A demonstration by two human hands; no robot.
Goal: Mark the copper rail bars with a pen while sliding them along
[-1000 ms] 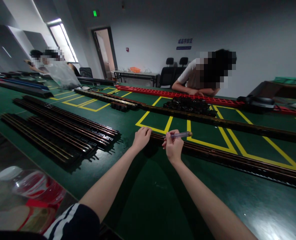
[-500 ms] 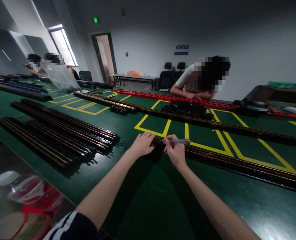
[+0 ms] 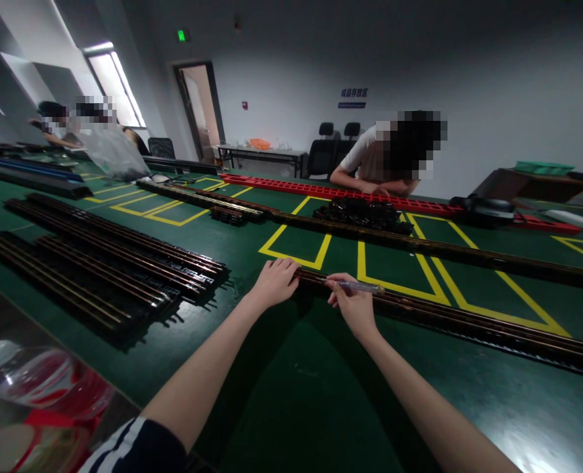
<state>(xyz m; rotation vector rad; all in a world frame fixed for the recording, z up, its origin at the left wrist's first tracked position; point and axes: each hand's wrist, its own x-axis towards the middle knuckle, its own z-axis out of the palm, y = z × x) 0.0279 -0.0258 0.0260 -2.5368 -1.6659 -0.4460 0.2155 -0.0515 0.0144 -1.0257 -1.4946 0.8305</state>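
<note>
My left hand (image 3: 276, 282) is closed over the near end of a long dark rail (image 3: 468, 325) with copper-coloured strips, which runs away to the right. A slim pen-like tool with a clear purplish handle (image 3: 363, 287) is pinched in my right hand (image 3: 353, 305). Its thin tip points left, at the rail's top just beside my left hand. Whether the tip touches the rail, I cannot tell. The rail lies across the green table (image 3: 301, 387).
Several similar dark rails (image 3: 118, 243) lie to the left. Beyond are another long rail (image 3: 449, 249), a heap of black parts (image 3: 363, 215) and a red slotted strip (image 3: 291, 184). A person (image 3: 384, 157) leans opposite. A bottle (image 3: 45, 381) is at lower left.
My right hand has shifted slightly right and down, away from my left hand, and the tool now slopes more. My left hand keeps its hold on the rail. The whole view has turned slightly.
</note>
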